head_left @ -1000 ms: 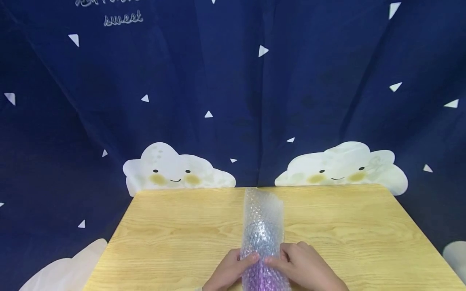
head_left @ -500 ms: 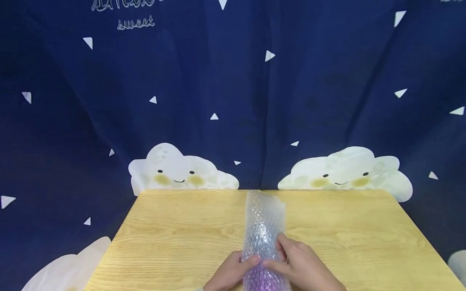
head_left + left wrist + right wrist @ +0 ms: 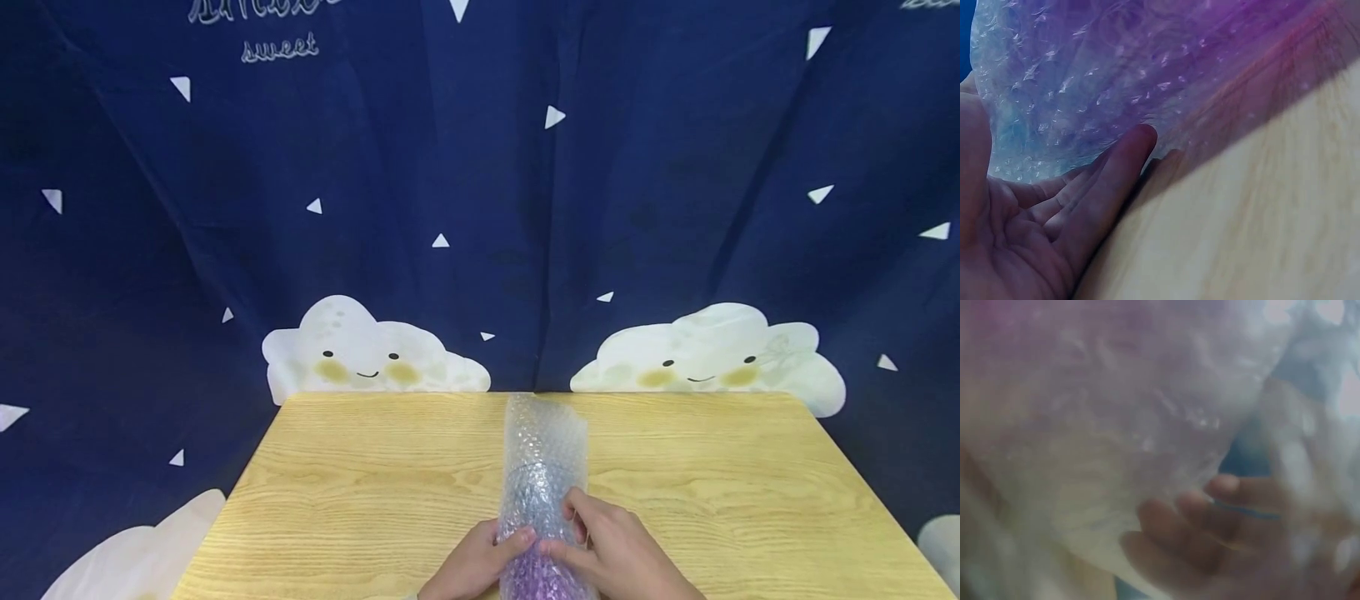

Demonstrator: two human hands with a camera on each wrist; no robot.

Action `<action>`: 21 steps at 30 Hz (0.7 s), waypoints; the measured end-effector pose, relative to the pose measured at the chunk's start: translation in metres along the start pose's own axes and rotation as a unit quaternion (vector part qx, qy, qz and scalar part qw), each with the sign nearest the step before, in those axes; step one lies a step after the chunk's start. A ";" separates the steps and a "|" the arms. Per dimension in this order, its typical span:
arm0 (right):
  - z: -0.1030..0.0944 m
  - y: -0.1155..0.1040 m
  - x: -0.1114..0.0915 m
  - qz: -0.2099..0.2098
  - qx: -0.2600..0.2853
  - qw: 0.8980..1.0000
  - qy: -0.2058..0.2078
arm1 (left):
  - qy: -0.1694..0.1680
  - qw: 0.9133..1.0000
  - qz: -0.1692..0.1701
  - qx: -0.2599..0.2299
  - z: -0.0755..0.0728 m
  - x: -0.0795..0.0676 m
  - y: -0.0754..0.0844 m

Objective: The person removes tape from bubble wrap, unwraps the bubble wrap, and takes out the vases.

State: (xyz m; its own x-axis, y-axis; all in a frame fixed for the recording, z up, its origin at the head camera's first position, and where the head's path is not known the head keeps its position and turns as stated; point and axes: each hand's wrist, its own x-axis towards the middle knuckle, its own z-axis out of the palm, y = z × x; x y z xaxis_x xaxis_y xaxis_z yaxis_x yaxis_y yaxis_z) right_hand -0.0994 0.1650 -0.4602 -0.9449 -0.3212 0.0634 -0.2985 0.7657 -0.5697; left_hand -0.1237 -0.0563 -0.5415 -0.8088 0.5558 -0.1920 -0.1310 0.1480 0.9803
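Note:
A long bundle in clear bubble wrap (image 3: 542, 475) lies lengthwise in front of me, pale blue in the middle and purple (image 3: 1116, 56) at the near end. What is inside cannot be made out. My left hand (image 3: 472, 558) grips its left side, thumb on top; in the left wrist view, the fingers reach under the wrap against the table. On the right side, my right hand (image 3: 618, 546) holds the wrap with its thumb on top and index finger bent over the edge. The right wrist view, blurred through plastic, shows curled fingers (image 3: 1172, 531) beside the wrap.
The bundle and hands are over a light wood-grain table (image 3: 375, 483). Its far edge meets a dark blue curtain (image 3: 480, 167) printed with white triangles and smiling clouds (image 3: 360, 350). The loose upper end of the wrap reaches nearly to that edge.
My right index finger has moved up and inward over the wrap's right edge. The left hand keeps its hold. The whole head view has shifted slightly.

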 end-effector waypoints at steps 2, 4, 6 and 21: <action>0.001 0.001 0.000 -0.007 -0.002 1.000 0.006 | -0.002 1.000 0.000 -0.002 0.000 0.000 0.000; 0.002 0.001 0.000 -0.011 -0.005 1.000 0.014 | -0.005 1.000 0.000 -0.006 0.000 0.000 0.000; 0.002 0.002 0.001 -0.014 -0.007 1.000 0.024 | -0.003 1.000 -0.001 -0.002 0.000 0.000 -0.001; 0.003 0.001 0.001 -0.015 -0.051 0.997 0.062 | 0.005 1.000 0.002 -0.006 0.002 0.003 -0.001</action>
State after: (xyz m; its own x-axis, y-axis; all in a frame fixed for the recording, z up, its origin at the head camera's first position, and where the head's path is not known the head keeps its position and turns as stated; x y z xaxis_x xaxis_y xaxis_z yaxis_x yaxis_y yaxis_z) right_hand -0.1006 0.1634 -0.4633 -0.9427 -0.2782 0.1843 -0.3333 0.8119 -0.4793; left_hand -0.1247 -0.0527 -0.5431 -0.8152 0.5476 -0.1885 -0.1351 0.1367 0.9814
